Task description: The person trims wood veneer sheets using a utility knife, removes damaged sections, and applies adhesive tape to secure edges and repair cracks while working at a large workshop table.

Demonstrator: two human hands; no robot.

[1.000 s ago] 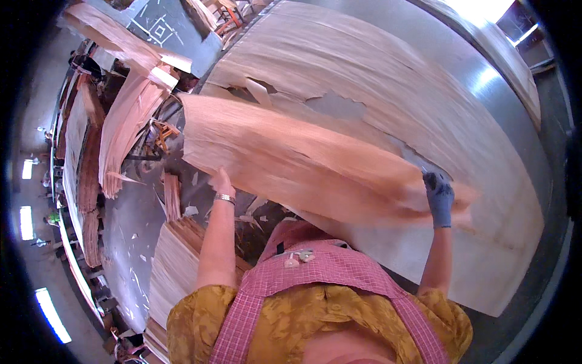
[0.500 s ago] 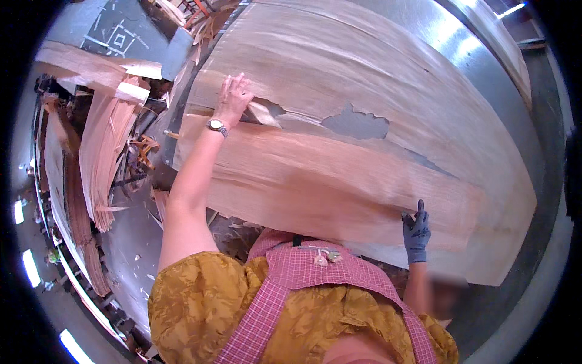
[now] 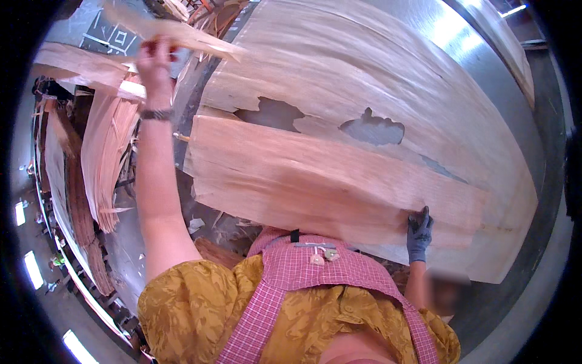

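A torn strip of wood veneer [image 3: 197,40] is in my bare left hand [image 3: 156,59], raised over the far left edge of the work surface. The hand is blurred, its fingers closed on the strip. In front of me lies a large pale veneer sheet [image 3: 327,67] with two ragged holes, grey showing through. A narrower pinkish veneer piece [image 3: 303,164] lies over its near part, just below the holes. My right hand [image 3: 419,229], in a grey glove with dark fingertips, rests on the narrower piece near its right end, fingers stretched out.
Stacked veneer sheets [image 3: 109,151] hang at the left, beside another pale veneer piece [image 3: 79,67]. Scraps and splinters lie around the table's left edge. A shiny metal surface [image 3: 442,36] shows beyond the large sheet.
My left hand has torn a strip from beside the left hole and carried it up and left. That hole looks larger. My right hand has stayed nearly in place.
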